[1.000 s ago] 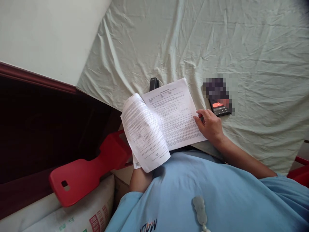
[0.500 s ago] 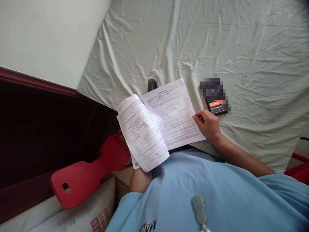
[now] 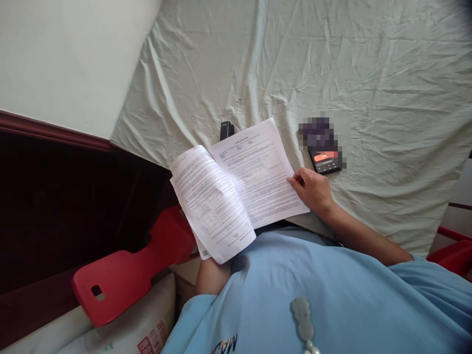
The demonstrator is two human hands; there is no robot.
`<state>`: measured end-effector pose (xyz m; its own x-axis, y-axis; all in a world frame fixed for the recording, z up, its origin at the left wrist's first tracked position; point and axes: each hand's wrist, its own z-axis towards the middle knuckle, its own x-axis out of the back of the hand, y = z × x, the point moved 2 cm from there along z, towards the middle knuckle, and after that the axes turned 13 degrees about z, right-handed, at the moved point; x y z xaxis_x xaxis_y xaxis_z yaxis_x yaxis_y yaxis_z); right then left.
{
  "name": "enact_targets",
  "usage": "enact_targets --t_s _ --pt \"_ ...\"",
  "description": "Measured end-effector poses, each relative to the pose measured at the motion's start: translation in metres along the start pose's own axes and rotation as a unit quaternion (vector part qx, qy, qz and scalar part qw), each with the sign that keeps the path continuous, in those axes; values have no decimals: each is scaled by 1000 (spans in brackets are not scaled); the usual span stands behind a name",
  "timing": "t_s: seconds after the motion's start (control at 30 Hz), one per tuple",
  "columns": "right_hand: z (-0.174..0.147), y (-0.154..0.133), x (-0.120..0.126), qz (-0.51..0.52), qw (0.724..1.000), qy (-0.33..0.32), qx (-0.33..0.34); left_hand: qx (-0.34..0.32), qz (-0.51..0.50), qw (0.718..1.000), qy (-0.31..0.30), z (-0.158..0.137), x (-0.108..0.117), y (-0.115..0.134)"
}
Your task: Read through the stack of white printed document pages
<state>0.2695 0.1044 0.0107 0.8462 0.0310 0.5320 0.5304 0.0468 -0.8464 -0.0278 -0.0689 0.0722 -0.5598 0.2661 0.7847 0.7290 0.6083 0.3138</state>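
A stack of printed sheets (image 3: 263, 172) lies open in front of me, text on both visible sides. Its left pages (image 3: 212, 206) curl over and hang above my left arm. My right hand (image 3: 313, 189) is closed, thumb and forefinger pinching the right edge of the sheets. My left forearm (image 3: 212, 278) runs under the turned pages, which hide my left hand and its fingers. Just beyond the sheets' top edge sits a black object that looks like a stapler (image 3: 226, 130), partly covered by paper. A phone (image 3: 325, 160) with a lit, partly blurred screen rests beyond my right hand.
A wrinkled pale cloth (image 3: 387, 98) covers the surface ahead. At left stands a red plastic chair or stool part (image 3: 114, 285), with a printed white sack (image 3: 147, 314) below it. Dark wood panelling (image 3: 66, 196) borders the left. More red plastic (image 3: 450, 255) shows at far right.
The whole view has shifted slightly, so things appear a little further left. My right hand keeps the same pinch on the sheets, and the pages lie as before.
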Motion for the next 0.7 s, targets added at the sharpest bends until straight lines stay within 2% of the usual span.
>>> enact_targets --t_s 0.2,0.5,0.7 --pt "-1 0 1 -4 1000 -5 10 36 14 999 7 -3 1 1" --pt "-1 -1 0 40 999 25 18 7 6 1000 22 -5 2 2" --pt "-2 -6 4 51 997 37 54 -19 20 999 21 -3 2 4"
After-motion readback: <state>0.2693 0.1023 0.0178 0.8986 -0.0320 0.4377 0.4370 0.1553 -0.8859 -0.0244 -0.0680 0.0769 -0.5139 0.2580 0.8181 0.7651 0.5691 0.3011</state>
